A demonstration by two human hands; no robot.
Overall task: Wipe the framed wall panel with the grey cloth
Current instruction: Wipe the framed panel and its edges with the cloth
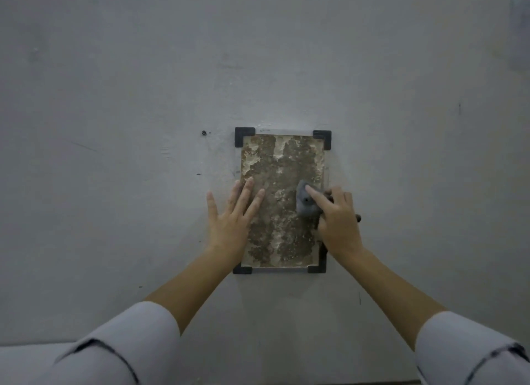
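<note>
Your right hand (338, 221) grips the grey cloth (305, 202) at the framed wall panel (275, 166)'s right edge, your left hand (229, 221) braced flat, fingers straight; most of it looks unwiped.

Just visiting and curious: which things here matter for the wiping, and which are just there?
In use: framed panel, grey cloth, right hand holding the cloth on it, left hand flat on its left edge.
Just there: small dark fixing in the wall, dark scratch farther right.

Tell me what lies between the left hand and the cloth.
Only bare panel: the head view shows a mottled brown stretch between the left hand, flat on its left edge, and the cloth held by the right hand.
</note>
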